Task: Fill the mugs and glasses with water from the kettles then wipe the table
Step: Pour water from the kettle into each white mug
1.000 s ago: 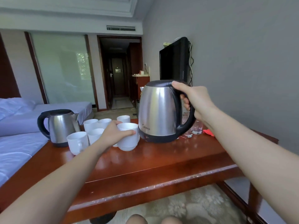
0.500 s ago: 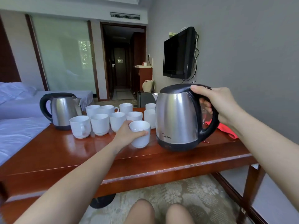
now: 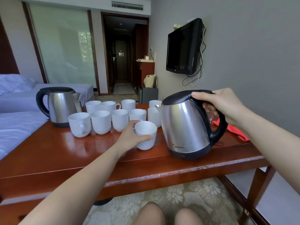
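Head view: a steel kettle is gripped by its black handle in the right hand. Just left of that kettle, a white mug on the table is clasped by the left hand. Further left, more mugs and a second kettle are seen; a red cloth is seen behind its handle.

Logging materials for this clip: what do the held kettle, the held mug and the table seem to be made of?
Held kettle: brushed stainless steel body, judging by streaky reflections; lid, handle and base look like matte black plastic. Held mug: probably glazed white ceramic, thick rim, soft gloss. Table: reddish wood or veneer under glossy lacquer, given its mirror-like reflections.
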`<state>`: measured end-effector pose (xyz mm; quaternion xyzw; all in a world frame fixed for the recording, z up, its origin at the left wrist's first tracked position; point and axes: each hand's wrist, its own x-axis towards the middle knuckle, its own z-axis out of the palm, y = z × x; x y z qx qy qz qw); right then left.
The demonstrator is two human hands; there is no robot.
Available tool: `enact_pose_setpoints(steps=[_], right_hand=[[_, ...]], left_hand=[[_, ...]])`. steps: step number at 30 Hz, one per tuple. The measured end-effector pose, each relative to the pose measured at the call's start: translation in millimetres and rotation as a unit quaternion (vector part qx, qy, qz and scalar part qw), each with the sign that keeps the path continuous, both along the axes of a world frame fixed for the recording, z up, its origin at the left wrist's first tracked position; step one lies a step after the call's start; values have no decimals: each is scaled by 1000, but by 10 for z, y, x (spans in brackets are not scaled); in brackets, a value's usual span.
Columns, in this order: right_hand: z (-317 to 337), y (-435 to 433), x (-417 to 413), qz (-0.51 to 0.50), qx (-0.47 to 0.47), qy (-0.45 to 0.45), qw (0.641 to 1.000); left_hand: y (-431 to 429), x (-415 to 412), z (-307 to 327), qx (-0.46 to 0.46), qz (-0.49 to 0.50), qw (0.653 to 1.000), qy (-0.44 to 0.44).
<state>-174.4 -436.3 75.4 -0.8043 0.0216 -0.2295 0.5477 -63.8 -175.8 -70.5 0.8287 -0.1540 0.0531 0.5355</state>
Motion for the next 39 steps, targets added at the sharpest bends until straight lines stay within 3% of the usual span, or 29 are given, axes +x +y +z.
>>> enact_pose_setpoints(steps=[18, 39], right_hand=[[-25, 90, 515, 41, -56, 45, 997], [136, 116, 646, 62, -141, 94, 984]], left_hand=[[103, 297, -116, -70, 26, 997, 26], [39, 344, -121, -61, 26, 998, 15]])
